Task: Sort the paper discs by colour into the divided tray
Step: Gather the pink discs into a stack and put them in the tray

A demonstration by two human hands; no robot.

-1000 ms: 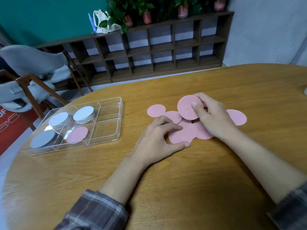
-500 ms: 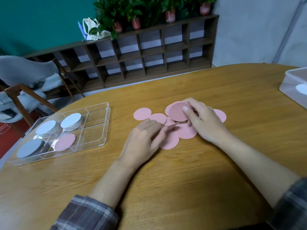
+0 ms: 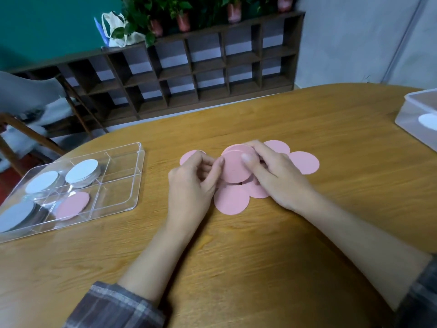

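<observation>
Several pink paper discs (image 3: 233, 201) lie overlapping on the wooden table (image 3: 260, 256). My right hand (image 3: 276, 176) and my left hand (image 3: 194, 183) together pinch a small stack of pink discs (image 3: 234, 168) lifted just above the pile. The clear divided tray (image 3: 132, 176) sits to the left. It holds one pink disc (image 3: 73, 205) in a front compartment, white stacks (image 3: 81, 170) in the back ones and a grey stack (image 3: 16, 215) at the front left.
A clear lidded box (image 3: 416, 114) with a white disc inside stands at the table's right edge. Beyond the far edge are a dark wooden shelf (image 3: 189, 69) with potted plants and a grey chair (image 3: 30, 100) at the left.
My left hand has lifted off the lower discs and joined my right hand on the raised pink stack. The view has shifted right, bringing the clear box into sight.
</observation>
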